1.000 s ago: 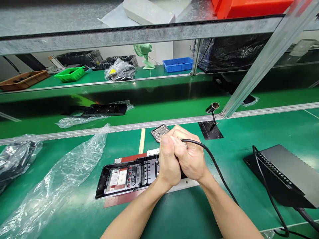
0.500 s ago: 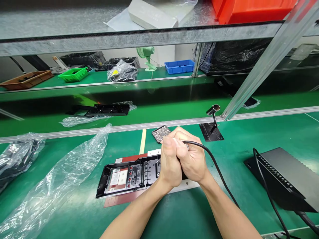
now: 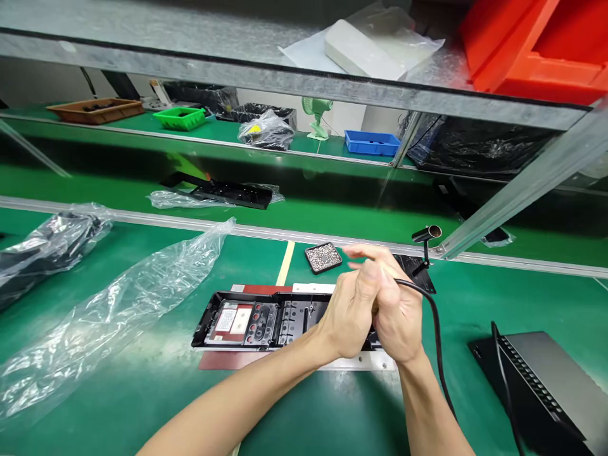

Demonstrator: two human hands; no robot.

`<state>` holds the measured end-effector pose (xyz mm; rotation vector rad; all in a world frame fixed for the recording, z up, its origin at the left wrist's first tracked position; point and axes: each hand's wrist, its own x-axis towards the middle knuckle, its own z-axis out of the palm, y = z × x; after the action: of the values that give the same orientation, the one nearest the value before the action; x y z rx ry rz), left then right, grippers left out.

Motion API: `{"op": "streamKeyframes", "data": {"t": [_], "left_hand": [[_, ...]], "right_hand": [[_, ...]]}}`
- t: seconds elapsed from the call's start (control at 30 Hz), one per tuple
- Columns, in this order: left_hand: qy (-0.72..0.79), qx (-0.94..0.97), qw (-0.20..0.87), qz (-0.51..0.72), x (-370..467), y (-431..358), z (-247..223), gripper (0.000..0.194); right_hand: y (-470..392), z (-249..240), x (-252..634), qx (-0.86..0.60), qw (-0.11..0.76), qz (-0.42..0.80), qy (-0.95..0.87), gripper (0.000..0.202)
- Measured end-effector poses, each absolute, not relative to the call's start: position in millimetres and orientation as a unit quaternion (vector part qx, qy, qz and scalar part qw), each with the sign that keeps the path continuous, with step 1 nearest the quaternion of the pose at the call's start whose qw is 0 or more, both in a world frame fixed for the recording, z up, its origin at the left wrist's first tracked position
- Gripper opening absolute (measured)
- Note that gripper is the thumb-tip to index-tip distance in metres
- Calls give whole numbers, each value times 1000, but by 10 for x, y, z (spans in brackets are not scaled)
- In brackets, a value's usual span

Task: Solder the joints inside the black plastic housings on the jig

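My left hand (image 3: 350, 313) and my right hand (image 3: 399, 316) are pressed together, thumbs uppermost, around what seems an electric screwdriver, its body and tip hidden. Its black cord (image 3: 437, 335) leaves the top of the grip and curves down to the right. Some fingers at the far side of the grip stretch out to the left. Under the hands lies a long black housing (image 3: 273, 347), open side up, its right part covered by my hands and left forearm. It rests on a red and white fixture plate (image 3: 237, 361). A small black tray of screws (image 3: 323, 258) sits just beyond.
A black metal holder with a tube (image 3: 426, 234) stands behind my right hand. Clear plastic bags (image 3: 137, 297) lie to the left. At the right rests a grey and black panel (image 3: 546, 373) with a cable across it. A metal shelf edge (image 3: 237, 73) crosses above.
Both hands have shifted right along the housing, still together with the corded tool. Fingers at the far side now stick out more. The whole view has turned and tilted slightly.
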<state>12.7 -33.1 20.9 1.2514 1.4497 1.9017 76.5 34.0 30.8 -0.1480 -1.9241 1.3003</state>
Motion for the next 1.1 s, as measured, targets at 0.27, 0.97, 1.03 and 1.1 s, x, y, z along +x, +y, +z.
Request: {"op": "streamKeyframes", "data": {"t": [0.27, 0.97, 1.03, 1.1], "left_hand": [[606, 542, 141, 565, -213, -638, 154, 66], [758, 537, 60, 366, -650, -1522, -635, 25], [754, 542, 74, 364, -661, -1540, -641, 26], [751, 545, 83, 364, -670, -1554, -639, 28]], "right_hand": [[293, 329, 808, -95, 416, 506, -750, 45], [122, 292, 721, -103, 390, 707, -581, 37], [117, 291, 713, -96, 386, 705, -588, 38], [125, 289, 706, -88, 378, 704, -595, 38]]}}
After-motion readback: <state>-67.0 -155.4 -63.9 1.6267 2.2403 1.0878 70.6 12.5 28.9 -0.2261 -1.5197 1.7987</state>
